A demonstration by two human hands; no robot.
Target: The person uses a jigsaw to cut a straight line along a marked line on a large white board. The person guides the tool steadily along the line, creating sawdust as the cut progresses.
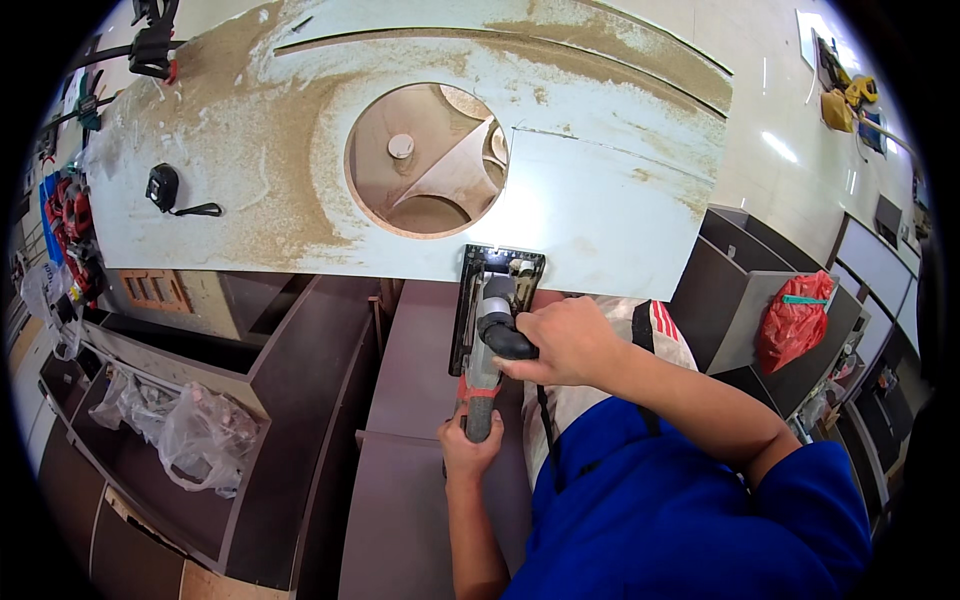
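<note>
A grey and red jigsaw (485,375) with a black flat base plate (463,325) rests at the near edge of a white board (600,215). My left hand (472,447) is wrapped round its rear grip. My right hand (565,343) is closed on the black rounded part at its top. The front of the base plate overlaps the board's edge, just below a large round hole (428,236). The blade is hidden. Through the hole, cut wooden pieces (450,175) show. Sawdust (290,180) lies over much of the board.
A black tape measure (162,187) with a strap lies on the board's left. Clamps (150,50) stand at the far left corner. Dark cabinets (310,400) stand below, one holding clear plastic bags (205,440). A red bag (795,320) hangs at the right.
</note>
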